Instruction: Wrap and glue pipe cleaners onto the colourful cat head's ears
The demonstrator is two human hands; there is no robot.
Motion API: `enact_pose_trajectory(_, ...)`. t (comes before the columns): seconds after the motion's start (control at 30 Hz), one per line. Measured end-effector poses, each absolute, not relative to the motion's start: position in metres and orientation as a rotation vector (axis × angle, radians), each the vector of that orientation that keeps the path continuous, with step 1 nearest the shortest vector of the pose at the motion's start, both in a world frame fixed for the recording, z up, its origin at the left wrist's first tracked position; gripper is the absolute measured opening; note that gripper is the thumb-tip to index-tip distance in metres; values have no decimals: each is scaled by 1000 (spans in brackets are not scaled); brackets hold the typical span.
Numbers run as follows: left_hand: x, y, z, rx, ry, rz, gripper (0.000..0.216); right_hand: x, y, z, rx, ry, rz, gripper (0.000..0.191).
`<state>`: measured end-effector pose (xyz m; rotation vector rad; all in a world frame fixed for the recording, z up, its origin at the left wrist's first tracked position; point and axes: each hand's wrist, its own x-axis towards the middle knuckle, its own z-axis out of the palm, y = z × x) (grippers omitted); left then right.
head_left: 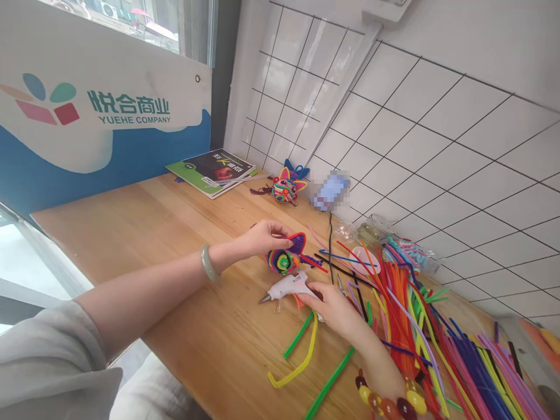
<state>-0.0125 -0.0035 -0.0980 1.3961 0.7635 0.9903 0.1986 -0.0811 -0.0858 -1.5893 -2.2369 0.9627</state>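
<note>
My left hand, with a pale bangle at its wrist, pinches a purple pipe-cleaner ear edged in red. One red end of the ear sticks out to the right. Just below the fingers, a round ornament of coiled, many-coloured pipe cleaners rests on the table, touching or very near the ear; I cannot tell if they are joined. My right hand closes on the handle of a white hot glue gun. Its metal nozzle points left, and a small wire stand shows under it.
Bundles of pipe cleaners spread over the right of the wooden table. Green and yellow pieces lie in front. Pliers lie beside my right hand. A similar finished-looking ornament, a blurred-out object and booklets stand farther back.
</note>
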Motion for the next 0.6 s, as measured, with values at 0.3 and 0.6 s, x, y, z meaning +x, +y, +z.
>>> enact_pose_trajectory(0.3,-13,-3,-94,1230,757,991,12,213,-87,-63,-1405,-2082,1615,24)
enact_pose_trajectory(0.6,-10,-4,-95,1198,790,1047,12,246,-85,-60,-1287,-1603,1477,35)
